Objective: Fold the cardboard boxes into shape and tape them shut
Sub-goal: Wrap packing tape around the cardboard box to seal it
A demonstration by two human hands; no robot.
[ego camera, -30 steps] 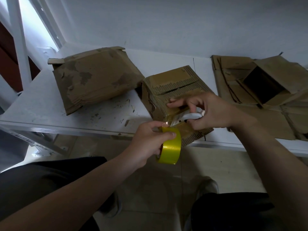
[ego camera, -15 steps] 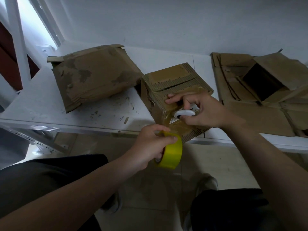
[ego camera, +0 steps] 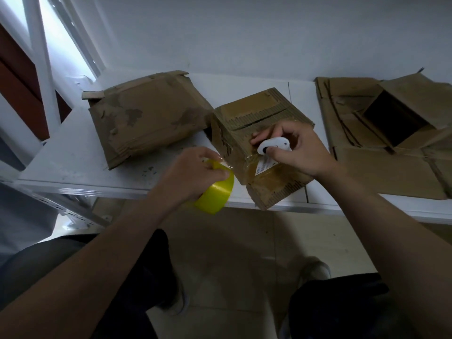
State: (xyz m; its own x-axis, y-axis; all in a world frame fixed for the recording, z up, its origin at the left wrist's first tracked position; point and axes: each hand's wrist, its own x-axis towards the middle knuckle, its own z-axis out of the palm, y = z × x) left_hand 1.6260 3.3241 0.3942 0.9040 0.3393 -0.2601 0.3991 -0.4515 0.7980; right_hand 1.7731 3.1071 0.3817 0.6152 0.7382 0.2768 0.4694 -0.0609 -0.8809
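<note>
Small cardboard box (ego camera: 259,128): brown corrugated, roughly cubic, sits tilted on the front edge of the white surface (ego camera: 73,165), with its near bottom corner hanging past the edge. Top flaps closed, dark seam slit across them, fluted edges exposed. The near face is glossy with clear tape and has a white printed label under the film.

Left hand (ego camera: 193,172), just left of the box and low: fingers (ego camera: 217,173) are curled round a yellow tape roll (ego camera: 216,193), a smooth shiny ring, held off the surface edge. A thin clear strip seems to run from the roll to the box's near corner; it is blurred and hard to confirm.

Right hand (ego camera: 303,152) rests on the box's near top edge, thumb and fingers pinching a small white oval plastic tool (ego camera: 271,144) with a dark spot at one end. Cannot tell what kind of tool it is.

Left of the box, touching or nearly touching it: worn cardboard box (ego camera: 146,118), puffy and creased, its surface paper peeled in dark patches, lying slumped.

Right of the box, apart from it: flat cardboard sheets (ego camera: 381,167) stacked, with score lines showing. On them sits an open carton (ego camera: 415,94), flaps up and interior dark.

Cardboard crumbs lie on the surface left of the box. Behind the box is a plain matte wall; below it, a tiled floor (ego camera: 244,241).
</note>
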